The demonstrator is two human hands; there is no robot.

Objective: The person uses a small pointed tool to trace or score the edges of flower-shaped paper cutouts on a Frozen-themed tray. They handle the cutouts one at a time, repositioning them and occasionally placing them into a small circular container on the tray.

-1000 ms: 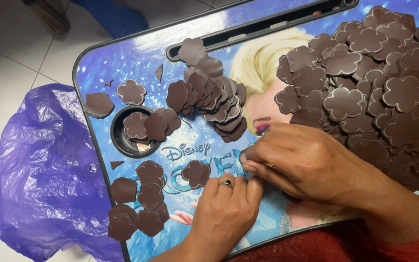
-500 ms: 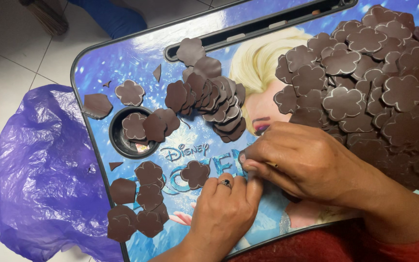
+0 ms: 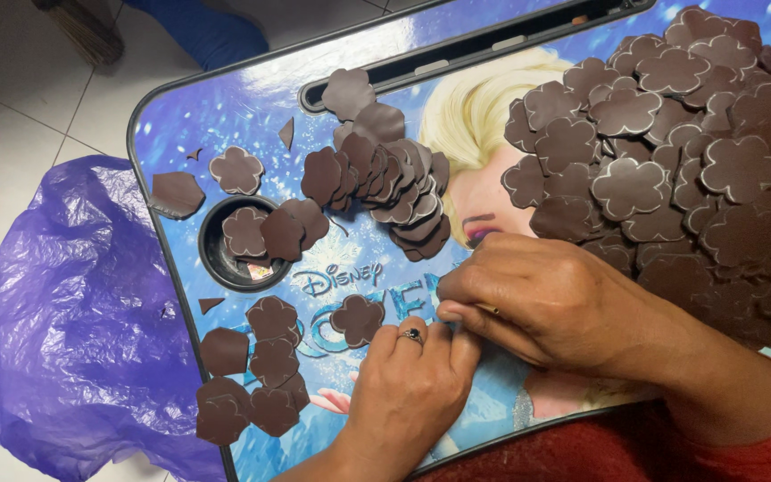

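two hands, left hand (image 3: 408,393) and right hand (image 3: 537,303), pressed together; pinch unclear; one tray (image 3: 225,98).

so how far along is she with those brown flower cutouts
Looks done: a fanned stack of flower pieces mid-tray and loose ones near the round cup well. In hand: the left hand and right hand meet over something hidden between the fingers. Left: the big heap at right, by far the largest lot, so likely early.

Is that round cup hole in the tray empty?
No. The round recess holds brown flower-shaped cutouts, with others overlapping its rim.
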